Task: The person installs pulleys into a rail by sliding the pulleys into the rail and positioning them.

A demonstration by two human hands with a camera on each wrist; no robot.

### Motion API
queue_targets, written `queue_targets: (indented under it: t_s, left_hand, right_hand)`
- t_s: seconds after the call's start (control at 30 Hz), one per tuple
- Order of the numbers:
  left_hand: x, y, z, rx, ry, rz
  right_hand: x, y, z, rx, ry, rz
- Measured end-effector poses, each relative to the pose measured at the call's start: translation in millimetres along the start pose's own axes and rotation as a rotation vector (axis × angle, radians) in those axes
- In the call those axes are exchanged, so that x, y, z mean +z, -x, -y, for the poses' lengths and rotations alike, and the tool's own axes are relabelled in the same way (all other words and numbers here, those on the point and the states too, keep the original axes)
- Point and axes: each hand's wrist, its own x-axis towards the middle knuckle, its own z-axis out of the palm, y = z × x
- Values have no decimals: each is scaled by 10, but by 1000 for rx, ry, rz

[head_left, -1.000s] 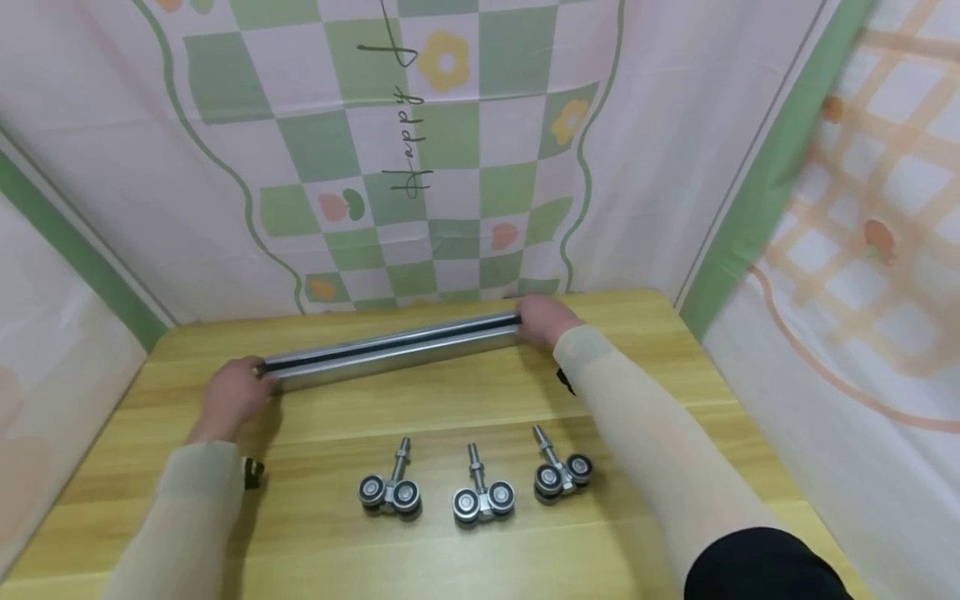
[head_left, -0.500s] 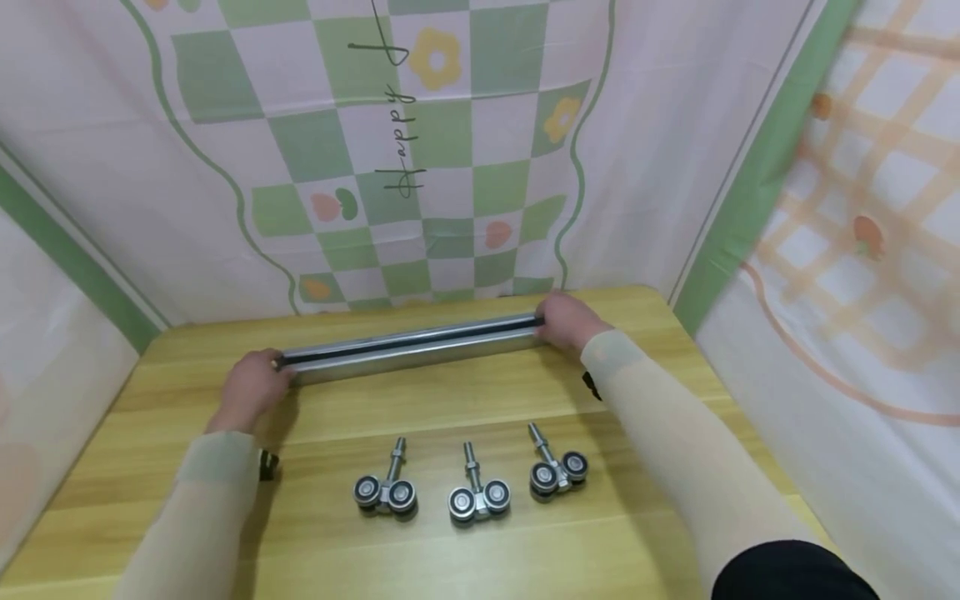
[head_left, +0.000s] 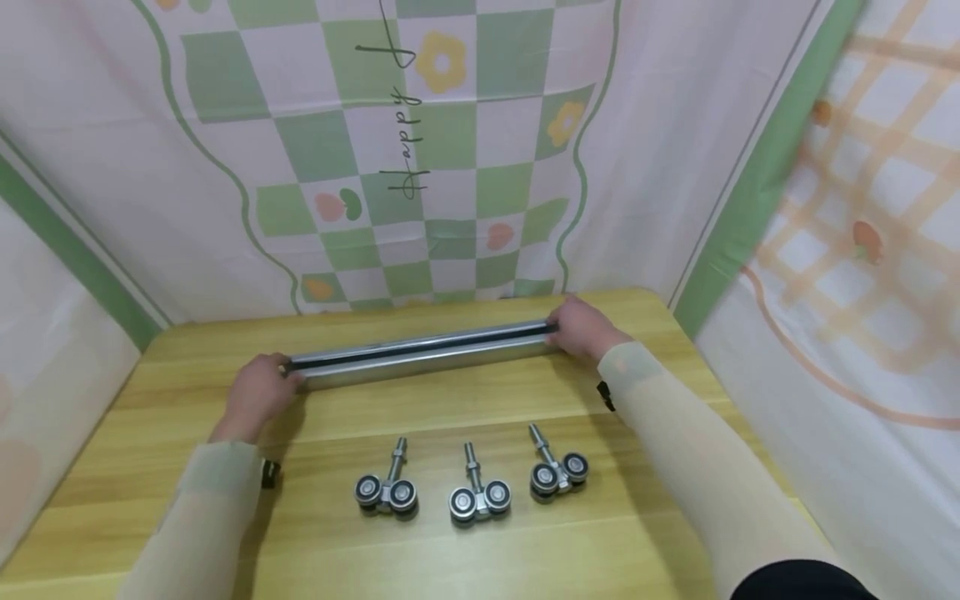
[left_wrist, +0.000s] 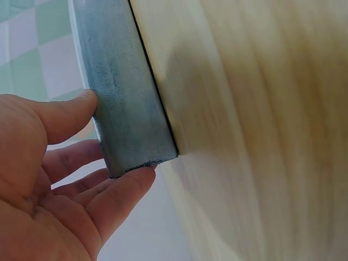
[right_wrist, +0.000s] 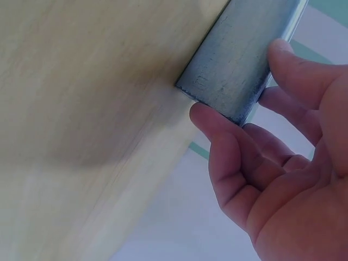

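A long silver metal channel rail (head_left: 427, 362) lies across the far part of the wooden table, its dark slot facing up. It slants slightly, the right end farther back. My left hand (head_left: 258, 393) holds its left end; the left wrist view shows the thumb on the top edge and a finger against the cut end face (left_wrist: 130, 109). At the right end, my right hand (head_left: 585, 327) grips in the same way, thumb on the upper edge and index finger at the end corner. Nearer me lie three double-wheeled trolley rollers with threaded bolts: left (head_left: 386, 493), middle (head_left: 480, 500) and right (head_left: 558, 475).
The wooden table (head_left: 337, 550) is bordered by hanging cloths. A green-and-white checked cloth (head_left: 450, 167) hangs right behind the rail. Another cloth (head_left: 862, 250) with an orange grid closes off the right side, and a pale one (head_left: 60, 375) the left.
Both hands have shifted the rail to the right, mostly in the first half second, and it lies a little straighter. The rollers stay where they were on the table.
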Motion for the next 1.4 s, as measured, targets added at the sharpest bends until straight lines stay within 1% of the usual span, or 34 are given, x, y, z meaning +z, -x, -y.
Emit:
queue_targets:
  t_s: [0.2,0.33,0.57,0.8,1.13,1.4]
  left_hand:
    - [27,69,0,22,13,-18]
    - [33,113,-14,14,30,-16]
    - [34,159,-52,-26,35,25]
    - [41,217,-86,-13,24,6]
    - [65,252,-60,16,31,-12]
    - [60,256,-96,-2,32,-9]
  right_hand:
    - [20,64,-28,-7,12,0]
    - [22,113,-32,5,-4,-8]
    - [17,216,-27,13,-30,0]
    - [20,321,-54,63,-74,10]
    - [36,389,-55,77,-84,20]
    - [54,404,-56,80,-65,24]
